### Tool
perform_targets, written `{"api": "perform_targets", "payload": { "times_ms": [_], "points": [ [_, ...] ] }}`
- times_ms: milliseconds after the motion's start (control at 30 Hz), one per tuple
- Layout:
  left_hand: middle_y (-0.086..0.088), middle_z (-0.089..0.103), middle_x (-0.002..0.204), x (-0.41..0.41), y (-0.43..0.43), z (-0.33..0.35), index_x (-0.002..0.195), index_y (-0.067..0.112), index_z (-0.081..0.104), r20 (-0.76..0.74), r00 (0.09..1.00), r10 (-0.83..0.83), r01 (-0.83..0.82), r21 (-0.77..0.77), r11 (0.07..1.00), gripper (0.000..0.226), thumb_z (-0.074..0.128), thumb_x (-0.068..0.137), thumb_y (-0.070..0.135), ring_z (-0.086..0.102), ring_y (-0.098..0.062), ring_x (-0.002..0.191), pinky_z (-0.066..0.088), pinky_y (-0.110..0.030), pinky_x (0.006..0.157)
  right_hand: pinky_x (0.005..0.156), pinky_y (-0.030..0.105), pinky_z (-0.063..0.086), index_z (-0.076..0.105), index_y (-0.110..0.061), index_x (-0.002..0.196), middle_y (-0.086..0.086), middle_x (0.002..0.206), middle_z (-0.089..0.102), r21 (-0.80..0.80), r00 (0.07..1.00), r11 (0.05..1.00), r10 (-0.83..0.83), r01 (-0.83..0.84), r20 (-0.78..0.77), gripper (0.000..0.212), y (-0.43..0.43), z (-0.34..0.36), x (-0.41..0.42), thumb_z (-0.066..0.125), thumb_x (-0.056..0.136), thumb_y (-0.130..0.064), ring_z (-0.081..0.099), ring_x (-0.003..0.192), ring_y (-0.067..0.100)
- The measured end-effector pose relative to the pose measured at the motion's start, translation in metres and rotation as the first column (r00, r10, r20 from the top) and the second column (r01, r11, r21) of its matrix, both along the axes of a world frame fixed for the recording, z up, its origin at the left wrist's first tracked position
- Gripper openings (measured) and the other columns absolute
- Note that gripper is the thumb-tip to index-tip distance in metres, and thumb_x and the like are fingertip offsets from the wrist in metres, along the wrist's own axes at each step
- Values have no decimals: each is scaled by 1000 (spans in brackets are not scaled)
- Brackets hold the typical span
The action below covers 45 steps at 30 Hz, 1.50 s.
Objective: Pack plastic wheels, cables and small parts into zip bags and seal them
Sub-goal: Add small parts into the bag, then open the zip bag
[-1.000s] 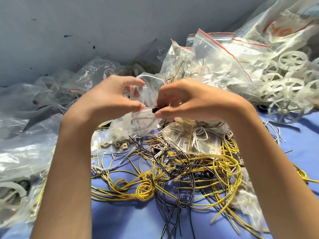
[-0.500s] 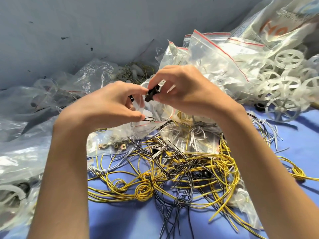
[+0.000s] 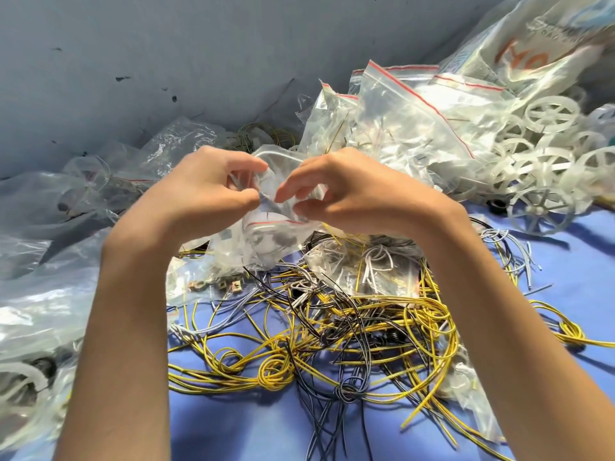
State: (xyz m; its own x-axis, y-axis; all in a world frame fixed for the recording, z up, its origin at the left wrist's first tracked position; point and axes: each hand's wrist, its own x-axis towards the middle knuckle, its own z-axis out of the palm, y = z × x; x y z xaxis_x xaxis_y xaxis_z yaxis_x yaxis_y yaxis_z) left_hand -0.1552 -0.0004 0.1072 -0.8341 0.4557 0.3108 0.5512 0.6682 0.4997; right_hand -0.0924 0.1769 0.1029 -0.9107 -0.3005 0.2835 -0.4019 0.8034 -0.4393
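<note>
The left hand's [image 3: 206,191] fingers [image 3: 248,165] are pinching the near rim of a small clear zip bag [image 3: 263,237], thumb against forefinger, and holding its mouth up above the pile. The right hand's [image 3: 352,194] fingers [image 3: 289,189] are curling at the same mouth, with forefinger and thumb tips apart. The thumb is lying against the plastic just above the bag's red stripe, but I cannot tell whether this hand is actually gripping it. Dark small parts [image 3: 283,240] are showing through the bag's lower half.

Beneath the hands, a tangle of yellow cables [image 3: 276,371] and dark grey cables [image 3: 349,390] is sprawling over the blue surface [image 3: 233,427]. A bag with white cables [image 3: 372,271] is lying on top of the tangle, and small square parts [image 3: 226,285] are sitting in another bag near the left wrist. To the right, red-striped zip bags [image 3: 409,128] are leaning in a heap beside loose white plastic wheels [image 3: 539,211]. Crumpled clear bags [image 3: 33,311] are piling up at the left, against the grey wall [image 3: 166,61].
</note>
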Motion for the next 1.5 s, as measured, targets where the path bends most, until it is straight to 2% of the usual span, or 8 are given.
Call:
{"api": "perform_targets", "payload": {
  "times_ms": [167, 300, 433, 567, 833, 967, 1367, 1500],
  "points": [
    [16, 53, 69, -5, 0, -1, 116, 23, 68, -10, 987, 158, -157, 98, 983, 34, 57, 85, 14, 44, 9, 40, 30, -9, 48, 56, 8, 38, 72, -28, 84, -13, 71, 66, 31, 984, 991, 124, -129, 126, 17, -3, 5, 6, 63, 85, -13, 56, 61, -6],
    [19, 54, 70, -3, 0, -1, 114, 24, 68, -15, 989, 144, -143, 73, 987, 32, 57, 86, 16, 45, 14, 45, 32, -2, 47, 66, 21, 50, 68, -35, 95, -6, 89, 73, 289, 900, 930, 85, -225, 427, 24, -16, -9, 4, 61, 85, -13, 67, 78, 4],
    [18, 56, 69, -3, 1, -2, 114, 27, 68, 3, 991, 134, -134, 51, 990, 32, 58, 85, 16, 47, 11, 47, 30, -5, 47, 80, 28, 53, 60, -38, 122, -3, 99, 71, 442, 884, 867, 0, -233, 467, 44, -20, -21, -5, 68, 82, -20, 65, 92, 16],
    [16, 55, 66, -2, 2, -1, 114, 25, 69, -1, 994, 110, -109, 48, 993, 32, 58, 85, 14, 46, 12, 44, 30, -2, 43, 65, 22, 44, 60, -39, 123, -12, 79, 62, 473, 873, 849, -29, -235, 486, 43, -19, -30, -10, 69, 84, -24, 59, 81, 13],
    [16, 58, 74, -3, 1, -2, 114, 28, 68, 29, 995, 94, -95, 41, 995, 35, 57, 84, 13, 48, 6, 51, 31, -5, 48, 74, 24, 48, 58, -37, 126, -1, 101, 70, 497, 847, 828, -52, -260, 529, 41, -21, -41, -15, 64, 88, -23, 65, 94, 20],
    [15, 60, 75, -2, 0, -2, 114, 28, 68, 27, 997, 79, -80, 40, 996, 36, 57, 83, 12, 48, 8, 48, 31, -6, 49, 71, 23, 46, 63, -35, 119, -14, 74, 53, 520, 863, 817, -54, -251, 502, 34, -23, -47, -18, 67, 86, -24, 61, 90, 17],
    [15, 56, 68, -2, -1, -1, 105, 31, 70, -6, 1000, 29, -29, 37, 999, 34, 57, 81, 10, 46, 5, 46, 31, -5, 45, 54, 14, 38, 67, -23, 87, -14, 69, 57, 251, 970, 962, 46, -107, 239, 8, -11, -29, -15, 72, 81, -22, 53, 67, 7],
    [5, 50, 73, 4, -3, 3, 88, 33, 74, -12, 986, -168, 166, -79, 983, 35, 56, 84, 4, 40, -1, 51, 32, -10, 51, 70, 36, 51, 63, -12, 80, 4, 77, 68, 46, 991, 996, 70, -76, 113, 12, 2, -11, -8, 72, 82, -20, 62, 75, 23]
  ]
}}
